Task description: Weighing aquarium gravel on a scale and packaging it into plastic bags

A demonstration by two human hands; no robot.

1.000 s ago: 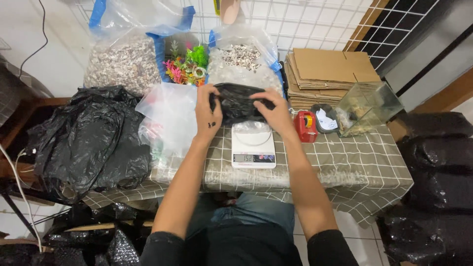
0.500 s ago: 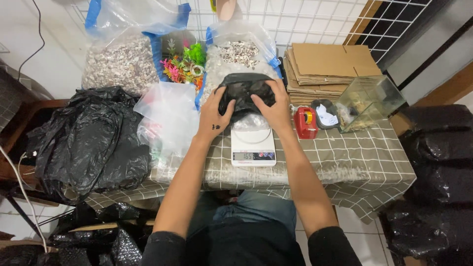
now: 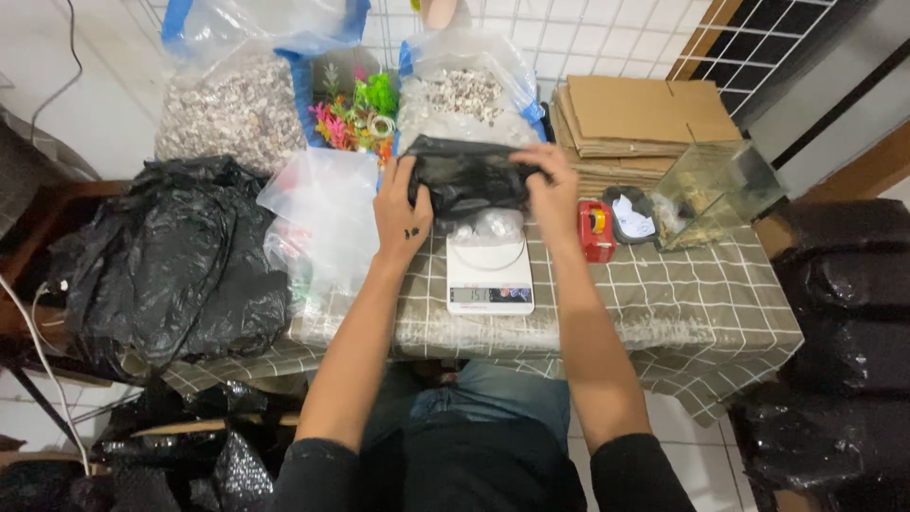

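Both hands hold one black plastic bag point(image 3: 469, 175) up over the worktop point(image 3: 682, 303). The left hand point(image 3: 403, 213) grips the bag's left end, fingers curled around it, thumb on the near side. The right hand point(image 3: 550, 194) is closed on the bag's right end, fingers over the top edge. The bag is stretched between the two hands and sags a little in the middle.

Just below the bag, between the wrists, there is a white kitchen scale point(image 3: 489, 277) w/ a small clear bag point(image 3: 485, 228) on its plate — I cannot tell if the black bag touches it.

Left of the left hand lies a crumpled clear plastic bag point(image 3: 322, 213), and further left a big heap of black bags point(image 3: 171, 256). Beyond the hands stand a large bag of pebbles point(image 3: 232, 109), some bright plastic plants point(image 3: 355, 114) and a second bag of pebbles point(image 3: 464, 95).

Right of the right hand, very near, is a red tape dispenser point(image 3: 595, 230), then a small dark dish point(image 3: 633, 213) and a small glass tank point(image 3: 716, 190) — behind them a stack of flat cardboard point(image 3: 645, 118).
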